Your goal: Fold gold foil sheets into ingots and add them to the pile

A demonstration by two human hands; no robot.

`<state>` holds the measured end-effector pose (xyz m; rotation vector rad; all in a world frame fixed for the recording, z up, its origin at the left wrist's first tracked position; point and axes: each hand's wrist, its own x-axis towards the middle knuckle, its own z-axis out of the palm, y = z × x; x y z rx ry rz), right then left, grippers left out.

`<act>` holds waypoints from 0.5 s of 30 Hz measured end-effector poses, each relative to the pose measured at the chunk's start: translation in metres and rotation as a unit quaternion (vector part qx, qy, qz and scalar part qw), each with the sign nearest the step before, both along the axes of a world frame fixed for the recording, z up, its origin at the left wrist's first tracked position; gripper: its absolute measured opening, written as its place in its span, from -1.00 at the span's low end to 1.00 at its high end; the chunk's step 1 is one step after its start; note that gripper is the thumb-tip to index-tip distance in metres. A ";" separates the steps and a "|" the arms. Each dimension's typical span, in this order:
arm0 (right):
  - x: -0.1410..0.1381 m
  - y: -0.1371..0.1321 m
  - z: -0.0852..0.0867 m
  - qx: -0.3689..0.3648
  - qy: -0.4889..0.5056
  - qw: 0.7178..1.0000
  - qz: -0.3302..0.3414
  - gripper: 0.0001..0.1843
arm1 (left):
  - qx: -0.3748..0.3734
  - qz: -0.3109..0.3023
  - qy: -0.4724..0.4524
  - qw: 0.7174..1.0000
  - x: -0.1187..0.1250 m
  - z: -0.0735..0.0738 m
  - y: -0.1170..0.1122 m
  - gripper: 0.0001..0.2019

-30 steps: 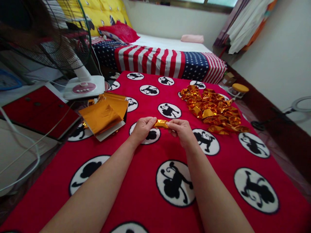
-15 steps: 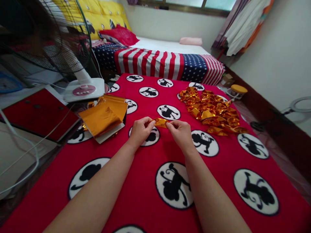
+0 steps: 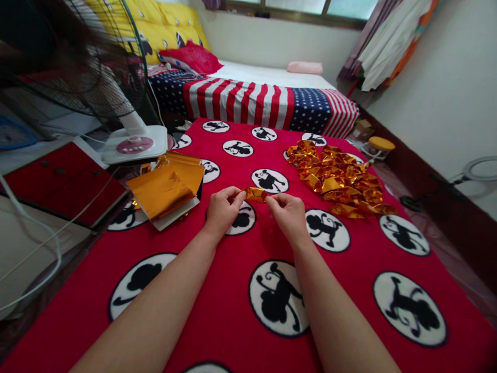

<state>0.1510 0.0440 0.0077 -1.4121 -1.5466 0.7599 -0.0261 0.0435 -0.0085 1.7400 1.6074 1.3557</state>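
Between my two hands is a small folded piece of gold foil paper (image 3: pixel 255 194), held just above the red cloth (image 3: pixel 233 280). My left hand (image 3: pixel 224 208) pinches its left end between thumb and fingers. The right end is pinched by my right hand (image 3: pixel 286 211). To the left lies a stack of flat gold foil sheets (image 3: pixel 165 189), some with a white edge showing. On the right, a pile of folded gold foil pieces (image 3: pixel 337 178) spreads over the cloth.
A fan (image 3: pixel 134 139) stands at the left beside a red-topped box (image 3: pixel 64 178). Beyond the cloth-covered surface is a bed (image 3: pixel 240 98) with a flag-patterned cover. A stool with a yellow seat (image 3: pixel 381 143) is at the far right, near the wall.
My left hand has shifted very slightly left, and a little more of the folded gold foil paper shows between my fingers. Both hands keep their pinch.
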 end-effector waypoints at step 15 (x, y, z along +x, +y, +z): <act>-0.001 0.000 -0.004 0.066 -0.039 0.997 -0.031 -0.78 | -0.014 -0.026 0.022 0.999 0.002 0.004 -0.002 -0.75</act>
